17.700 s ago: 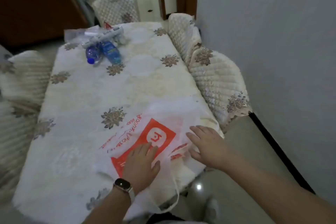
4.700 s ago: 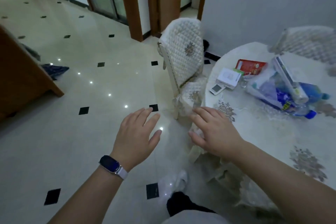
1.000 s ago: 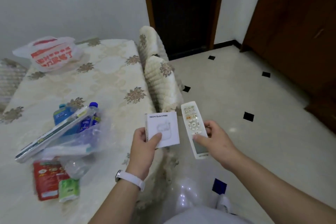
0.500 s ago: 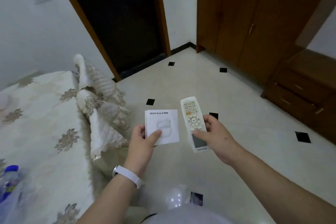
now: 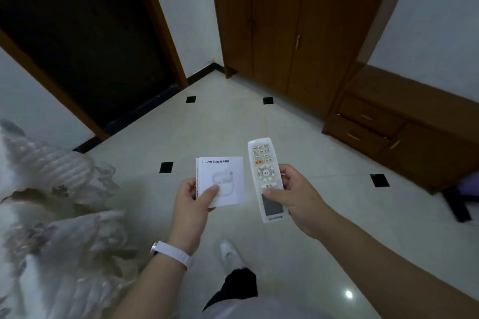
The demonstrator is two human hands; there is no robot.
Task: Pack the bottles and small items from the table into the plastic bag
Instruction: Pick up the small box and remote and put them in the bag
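My left hand (image 5: 190, 206) pinches the small white box (image 5: 220, 181); my right hand (image 5: 295, 195) grips the remote (image 5: 267, 179). Both are over the floor (image 5: 207, 132), with no bag in sight. A loose thumb could drop either onto tile.

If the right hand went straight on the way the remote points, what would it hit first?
The right hand would likely reach the tall wooden cabinet across open floor; depth is unclear.

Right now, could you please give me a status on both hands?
Left hand holds earbuds box. Right hand holds remote. Both over tiled floor.
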